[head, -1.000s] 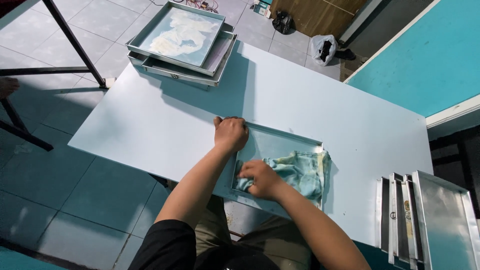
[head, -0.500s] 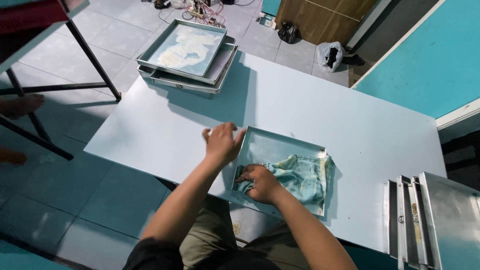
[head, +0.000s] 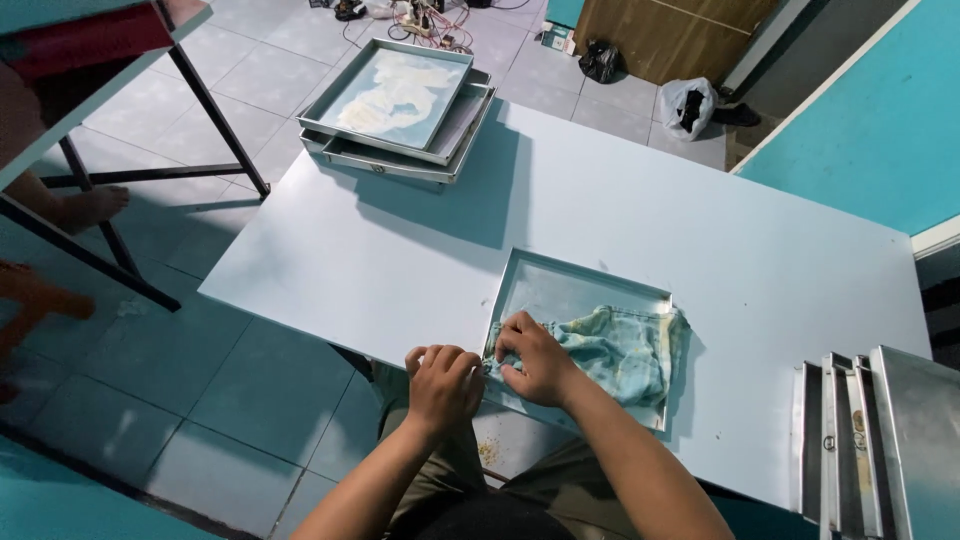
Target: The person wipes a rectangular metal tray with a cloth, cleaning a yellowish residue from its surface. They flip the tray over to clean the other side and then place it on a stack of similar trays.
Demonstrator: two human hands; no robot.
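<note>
My right hand was bunched on the near-left end of the cloth, fingers pinching its folds against the floor of the tray, as if to press the cloth hard into that corner. My left hand was curled over the tray's near-left corner at the worktop edge, gripping the rim, which I judged was there to keep the tray from sliding under the rubbing. The tray lay flat near the front edge of the worktop, close to my body, within easy reach of both hands; the cloth covered its right and near part, one end draped over the right rim, and the far-left part showed bare metal. I counted one cloth and one tray in hand. At the far-left corner sat a stack of trays, at least two and perhaps three, the top one smeared with a pale residue. At the right edge stood more trays on edge, three or four by their rims; I could not count them surely. On the floor beyond lay a white bag and a tangle of cables, and a second table stood at the left with someone's bare foot beneath it.
</note>
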